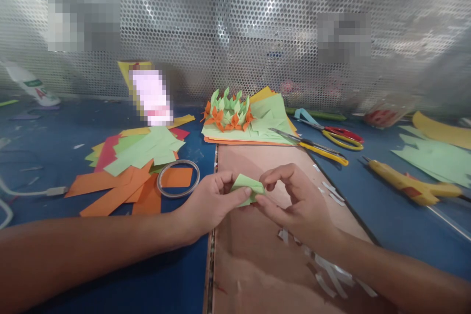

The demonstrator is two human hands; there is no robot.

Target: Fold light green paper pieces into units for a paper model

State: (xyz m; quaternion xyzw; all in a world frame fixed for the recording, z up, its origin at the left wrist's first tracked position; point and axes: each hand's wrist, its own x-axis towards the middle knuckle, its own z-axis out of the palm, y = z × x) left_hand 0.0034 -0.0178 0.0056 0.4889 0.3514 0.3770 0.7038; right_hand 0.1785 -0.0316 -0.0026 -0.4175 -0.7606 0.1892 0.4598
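A small folded piece of light green paper [247, 186] is pinched between both my hands above a brown board [257, 265]. My left hand [211, 203] grips its left side with thumb and fingers closed. My right hand [294, 201] holds the right end with curled fingers. Behind them, on a stack of green sheets [268, 117], stands a cluster of folded green and orange paper pieces [228, 113].
Orange, green and red paper strips [132, 167] and a clear tape ring [178, 178] lie left on the blue table. Yellow scissors [312, 147], red scissors [338, 135] and a yellow glue gun [408, 184] lie right. Paper offcuts [331, 274] litter the board. A perforated metal wall stands behind.
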